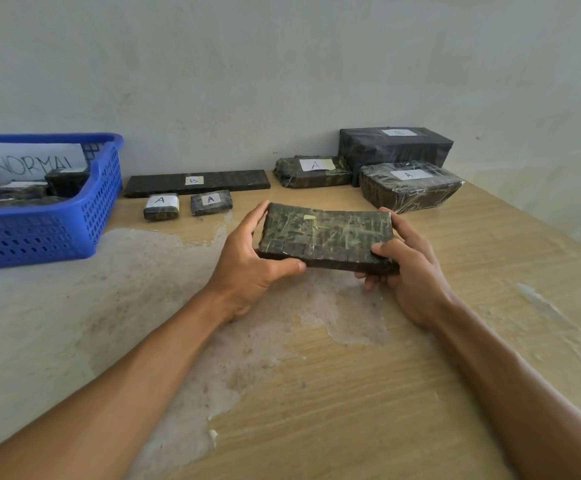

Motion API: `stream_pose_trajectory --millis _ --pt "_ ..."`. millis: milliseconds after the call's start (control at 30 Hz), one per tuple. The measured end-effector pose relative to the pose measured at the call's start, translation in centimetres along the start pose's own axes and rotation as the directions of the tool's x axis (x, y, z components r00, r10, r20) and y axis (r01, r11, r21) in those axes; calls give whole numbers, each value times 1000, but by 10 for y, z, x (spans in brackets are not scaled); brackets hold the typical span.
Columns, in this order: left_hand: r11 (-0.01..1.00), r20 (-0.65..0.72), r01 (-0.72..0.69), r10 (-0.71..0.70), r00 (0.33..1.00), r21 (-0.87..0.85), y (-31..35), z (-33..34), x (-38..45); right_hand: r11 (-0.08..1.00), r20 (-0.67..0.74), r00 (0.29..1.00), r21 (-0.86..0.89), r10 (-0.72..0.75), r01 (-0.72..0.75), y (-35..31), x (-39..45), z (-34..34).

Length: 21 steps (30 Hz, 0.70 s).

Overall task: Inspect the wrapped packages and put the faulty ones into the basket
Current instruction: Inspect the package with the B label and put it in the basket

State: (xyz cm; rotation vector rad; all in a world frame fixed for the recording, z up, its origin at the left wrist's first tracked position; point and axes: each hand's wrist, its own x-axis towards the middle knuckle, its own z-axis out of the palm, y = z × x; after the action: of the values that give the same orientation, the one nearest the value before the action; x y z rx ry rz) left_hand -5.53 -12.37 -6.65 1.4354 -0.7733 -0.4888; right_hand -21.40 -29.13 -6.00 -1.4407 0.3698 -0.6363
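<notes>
A flat dark package wrapped in clear tape [327, 235] is held above the middle of the table. My left hand [247, 268] grips its left end, thumb along the near edge. My right hand [403, 268] grips its right end, thumb on top. No lettered label shows on its upper face, only a small yellowish scrap. The blue plastic basket [84, 216] stands at the left, with a paper sign reading "ABNORMAL" and several dark packages inside.
Along the wall lie more wrapped packages: a long flat one marked B [197, 181], two small ones marked A [161, 206] [211, 201], a medium A [313, 171], a big A [410, 185] and a large black box [394, 147]. The wooden table top [351, 375] has worn, peeled patches.
</notes>
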Motion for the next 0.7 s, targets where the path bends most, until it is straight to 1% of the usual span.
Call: stream_pose_trajectory --millis 100,167,267,400,500,600,700 --pt "997 -37 12 -15 999 -82 -3 -2 2 999 35 999 -34 26 -25 -1 -1 -1" --pt "990 -74 16 -26 997 -137 -1 1 1 997 3 999 -67 45 -44 0 -1 0" --pt "987 -110 24 -42 993 -161 1 2 0 991 -67 997 -128 37 -45 2 -1 1" --pt "992 -150 12 -30 988 -123 0 3 1 981 -124 992 -193 -24 0 1 -3 2" --pt "997 -157 -3 -10 987 -82 0 4 1 972 -120 991 -234 -65 36 0 -4 4" --pt "998 -158 -6 -3 987 -57 1 6 -1 965 -134 989 -260 -61 25 3 -3 4" --pt "1000 -155 -30 30 987 3 -1 8 -1 943 -147 984 -328 -100 47 5 -2 5"
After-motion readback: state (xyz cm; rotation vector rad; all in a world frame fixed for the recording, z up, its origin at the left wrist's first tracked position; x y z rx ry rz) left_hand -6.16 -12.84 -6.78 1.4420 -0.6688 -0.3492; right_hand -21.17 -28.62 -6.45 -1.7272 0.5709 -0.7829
